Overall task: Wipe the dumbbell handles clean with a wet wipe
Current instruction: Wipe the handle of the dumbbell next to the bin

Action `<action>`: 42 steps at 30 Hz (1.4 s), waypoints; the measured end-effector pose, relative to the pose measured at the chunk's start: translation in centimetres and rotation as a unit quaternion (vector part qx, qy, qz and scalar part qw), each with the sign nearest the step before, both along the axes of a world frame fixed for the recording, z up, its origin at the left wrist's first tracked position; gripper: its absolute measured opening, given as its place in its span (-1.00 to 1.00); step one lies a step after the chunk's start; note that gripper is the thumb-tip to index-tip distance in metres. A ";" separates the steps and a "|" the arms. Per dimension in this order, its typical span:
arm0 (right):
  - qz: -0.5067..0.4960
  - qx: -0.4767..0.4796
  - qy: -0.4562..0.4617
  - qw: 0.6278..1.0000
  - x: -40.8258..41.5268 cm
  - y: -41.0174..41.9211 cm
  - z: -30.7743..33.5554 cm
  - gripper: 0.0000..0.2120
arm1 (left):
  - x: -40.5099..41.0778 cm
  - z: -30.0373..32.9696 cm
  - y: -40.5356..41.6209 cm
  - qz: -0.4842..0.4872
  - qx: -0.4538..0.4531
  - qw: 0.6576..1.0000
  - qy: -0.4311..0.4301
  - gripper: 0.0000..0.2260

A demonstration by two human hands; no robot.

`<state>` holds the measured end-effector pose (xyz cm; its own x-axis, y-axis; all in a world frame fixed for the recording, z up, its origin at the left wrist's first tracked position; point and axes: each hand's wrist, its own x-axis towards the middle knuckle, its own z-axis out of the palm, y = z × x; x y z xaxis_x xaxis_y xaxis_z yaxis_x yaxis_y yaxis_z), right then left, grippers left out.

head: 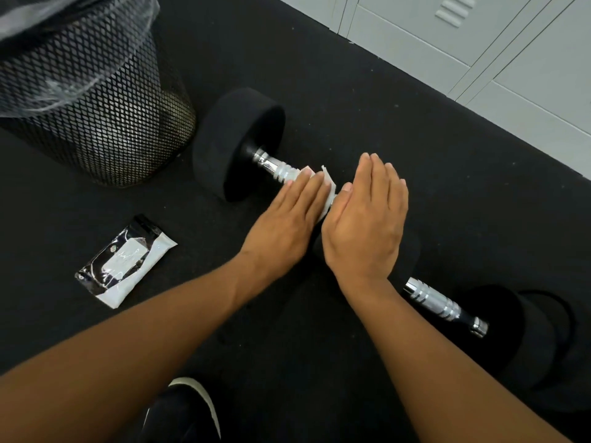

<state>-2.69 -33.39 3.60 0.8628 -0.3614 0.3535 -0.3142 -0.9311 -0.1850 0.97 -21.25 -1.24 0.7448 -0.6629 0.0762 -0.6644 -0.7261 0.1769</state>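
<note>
Far left of the hands: black mesh bin (96, 100) with a clear liner, standing on the dark rubber floor (319, 91). Below it, left of the left forearm, a wet-wipe packet (123, 262) lies flat, well apart from both hands.

Far dumbbell (238, 143): black head up-left of the hands, chrome handle (271, 166) running diagonally down-right toward them. Left hand (284, 219) lies flat, fingers straight, pressing the white wet wipe (327, 190) onto this handle; wipe edges show past the fingertips and between the two hands. Right hand (366, 219) is flat too, fingers straight and together, just beside the left; what it rests on is hidden beneath the palm.

Right and below the right wrist: a second chrome handle (443, 303) on the same diagonal, its black head (537, 334) at far right.

Judgement: wipe is on the near part of the first handle; bare chrome remains up-left, toward the head. Stroke must follow the handle's long axis, up-left. Left hand is nearer and already on the wipe. Second handle looks untouched, nearer the right hand.

Grey lockers (479, 43) along top right.
</note>
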 end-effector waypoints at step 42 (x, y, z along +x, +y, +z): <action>-0.002 0.015 -0.020 1.000 0.1 0.0 -0.2 -0.53 | 4.9 2.4 -3.1 -0.069 0.110 0.991 0.029 -0.71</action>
